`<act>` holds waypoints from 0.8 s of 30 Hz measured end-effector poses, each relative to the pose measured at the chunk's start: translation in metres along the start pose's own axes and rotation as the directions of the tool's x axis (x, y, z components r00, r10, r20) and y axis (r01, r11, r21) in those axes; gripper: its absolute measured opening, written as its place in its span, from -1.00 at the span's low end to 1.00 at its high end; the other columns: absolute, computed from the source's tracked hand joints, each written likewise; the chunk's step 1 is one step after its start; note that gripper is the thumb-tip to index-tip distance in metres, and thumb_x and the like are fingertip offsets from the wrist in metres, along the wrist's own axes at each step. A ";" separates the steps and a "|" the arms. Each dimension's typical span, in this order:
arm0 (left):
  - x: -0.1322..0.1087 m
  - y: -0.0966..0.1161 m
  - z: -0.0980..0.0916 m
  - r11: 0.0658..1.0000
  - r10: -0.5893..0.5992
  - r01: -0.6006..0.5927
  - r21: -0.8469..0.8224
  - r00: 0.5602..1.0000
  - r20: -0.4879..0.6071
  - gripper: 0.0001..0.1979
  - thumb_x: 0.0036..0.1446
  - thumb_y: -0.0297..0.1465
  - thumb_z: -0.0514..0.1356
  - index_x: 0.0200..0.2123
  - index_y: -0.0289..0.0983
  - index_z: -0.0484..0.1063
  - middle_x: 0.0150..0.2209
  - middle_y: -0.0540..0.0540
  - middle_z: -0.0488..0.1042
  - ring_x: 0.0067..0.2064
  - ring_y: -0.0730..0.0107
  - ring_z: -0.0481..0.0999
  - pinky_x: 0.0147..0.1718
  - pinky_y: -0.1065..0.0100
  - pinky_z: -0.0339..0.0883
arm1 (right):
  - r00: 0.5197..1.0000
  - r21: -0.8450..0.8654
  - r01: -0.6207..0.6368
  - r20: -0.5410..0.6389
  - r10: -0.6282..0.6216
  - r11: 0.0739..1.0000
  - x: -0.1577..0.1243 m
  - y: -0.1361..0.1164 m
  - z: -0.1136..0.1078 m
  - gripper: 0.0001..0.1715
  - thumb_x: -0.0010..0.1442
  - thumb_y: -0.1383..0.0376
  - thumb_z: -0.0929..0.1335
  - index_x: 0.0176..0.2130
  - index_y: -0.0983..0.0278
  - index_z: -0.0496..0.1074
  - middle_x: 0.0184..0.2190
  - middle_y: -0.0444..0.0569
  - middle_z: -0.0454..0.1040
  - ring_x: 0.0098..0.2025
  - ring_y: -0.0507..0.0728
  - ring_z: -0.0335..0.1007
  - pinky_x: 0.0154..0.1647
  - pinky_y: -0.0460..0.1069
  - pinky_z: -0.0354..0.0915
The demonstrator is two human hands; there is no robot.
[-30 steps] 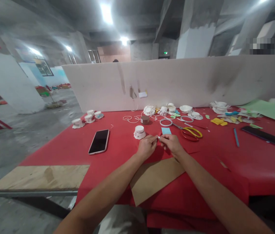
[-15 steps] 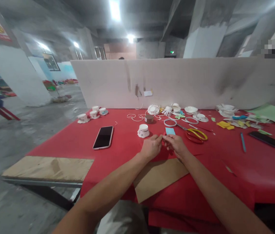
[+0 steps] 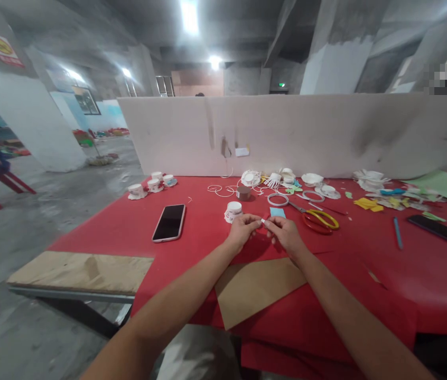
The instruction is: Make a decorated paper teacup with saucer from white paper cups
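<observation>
Between the fingertips of both hands is a tiny white piece (image 3: 263, 221), too small to identify, perhaps paper or tape. My left hand (image 3: 243, 230) pinches it from the left, my right hand (image 3: 285, 232) from the right. Just behind my left hand stands a white cut-paper cup (image 3: 233, 209), upside down with a frilled lower rim. A light blue paper square (image 3: 277, 212) lies behind my right hand. Scissors with one yellow and one red handle (image 3: 320, 219) rest to its right. Below my wrists lies a brown cardboard sheet (image 3: 259, 290).
A phone (image 3: 169, 222) lies at left, with several paper cups (image 3: 155, 185) behind it. A brown tape roll (image 3: 243, 193), white string and ring-shaped rolls (image 3: 278, 199) sit at the back. Paper scraps, a blue pen (image 3: 397, 233) and a dark case (image 3: 443, 232) lie right. A pale board (image 3: 298, 134) closes the back.
My fingertips have parted slightly, and the small white piece now shows between them. My left hand has turned a little. The whole view has shifted slightly.
</observation>
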State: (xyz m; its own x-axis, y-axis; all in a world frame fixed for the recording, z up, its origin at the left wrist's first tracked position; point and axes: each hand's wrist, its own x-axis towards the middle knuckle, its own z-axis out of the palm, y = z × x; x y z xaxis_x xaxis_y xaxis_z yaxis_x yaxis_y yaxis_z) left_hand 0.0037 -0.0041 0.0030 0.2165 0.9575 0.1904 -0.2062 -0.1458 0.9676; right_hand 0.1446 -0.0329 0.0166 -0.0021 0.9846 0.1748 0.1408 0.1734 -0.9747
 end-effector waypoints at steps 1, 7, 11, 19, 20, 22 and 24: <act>0.000 0.000 0.000 1.000 -0.003 0.003 -0.016 1.000 0.000 -0.71 -0.16 -0.29 0.30 -0.38 -0.36 0.43 -0.63 0.09 0.32 -0.68 0.65 0.17 -0.70 0.51 -0.02 | 1.000 -0.030 0.017 -0.015 -0.018 0.999 0.000 0.000 0.000 -0.65 -0.03 0.04 0.36 -0.44 0.29 0.37 -0.72 -0.22 0.32 -0.79 -0.06 0.14 -0.87 -0.18 0.00; 0.000 0.003 0.001 0.995 0.035 -0.036 -0.090 0.999 -0.004 -0.65 -0.19 -0.28 0.33 -0.32 -0.35 0.40 -0.62 0.11 0.32 -0.68 0.69 0.15 -0.69 0.52 -0.03 | 1.000 0.041 0.000 -0.021 0.001 0.999 0.002 0.000 -0.002 -0.67 -0.06 0.07 0.40 -0.46 0.31 0.41 -0.73 -0.20 0.34 -0.76 -0.07 0.16 -0.80 -0.18 0.09; -0.002 0.005 0.001 0.990 0.010 -0.008 -0.140 1.000 0.015 -0.63 -0.18 -0.31 0.32 -0.26 -0.35 0.39 -0.59 0.09 0.35 -0.68 0.68 0.16 -0.70 0.51 -0.05 | 1.000 0.128 -0.014 0.011 0.013 0.992 0.004 0.002 -0.003 -0.67 -0.08 0.10 0.42 -0.43 0.31 0.43 -0.72 -0.19 0.35 -0.73 -0.06 0.19 -0.76 -0.17 0.14; 0.001 0.009 -0.004 0.838 -0.329 0.371 -0.400 0.929 0.171 -0.78 -0.11 -0.32 0.28 -0.43 -0.35 0.42 -0.54 0.01 0.40 -0.59 0.62 0.32 -0.63 0.53 0.12 | 0.999 0.128 0.014 0.045 -0.020 0.992 0.002 0.001 -0.003 -0.74 -0.03 0.14 0.40 -0.46 0.30 0.38 -0.70 -0.20 0.35 -0.71 -0.06 0.20 -0.74 -0.16 0.16; 0.001 0.008 -0.004 0.832 -0.327 0.373 -0.411 0.928 0.180 -0.79 -0.11 -0.33 0.28 -0.41 -0.35 0.43 -0.53 0.01 0.40 -0.58 0.62 0.32 -0.62 0.53 0.14 | 0.999 0.124 0.014 0.050 -0.020 0.992 0.002 0.001 -0.003 -0.74 -0.03 0.14 0.40 -0.47 0.29 0.37 -0.70 -0.20 0.35 -0.70 -0.06 0.21 -0.74 -0.16 0.16; 0.002 0.007 -0.005 0.846 -0.277 0.332 -0.418 0.943 0.186 -0.78 -0.12 -0.36 0.29 -0.37 -0.36 0.44 -0.53 0.01 0.40 -0.57 0.63 0.32 -0.60 0.54 0.14 | 0.998 0.105 0.009 0.054 -0.015 0.994 0.002 0.001 -0.003 -0.74 -0.04 0.14 0.40 -0.49 0.29 0.35 -0.71 -0.21 0.34 -0.70 -0.05 0.21 -0.75 -0.17 0.15; 0.002 0.006 -0.006 0.871 -0.217 0.274 -0.408 0.959 0.180 -0.76 -0.15 -0.38 0.30 -0.35 -0.35 0.45 -0.53 0.02 0.39 -0.57 0.63 0.30 -0.60 0.54 0.13 | 0.999 0.072 0.003 0.051 -0.006 0.997 0.002 0.001 -0.002 -0.73 -0.03 0.14 0.39 -0.51 0.28 0.32 -0.72 -0.22 0.33 -0.72 -0.06 0.20 -0.75 -0.17 0.13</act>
State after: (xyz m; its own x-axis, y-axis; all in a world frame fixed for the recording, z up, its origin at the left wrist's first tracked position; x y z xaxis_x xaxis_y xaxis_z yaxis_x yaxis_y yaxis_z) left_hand -0.0027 -0.0014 0.0083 0.4245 0.9054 0.0023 -0.5094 0.2367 0.8274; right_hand 0.1469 -0.0310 0.0158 -0.0534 0.9833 0.1738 0.0696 0.1773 -0.9817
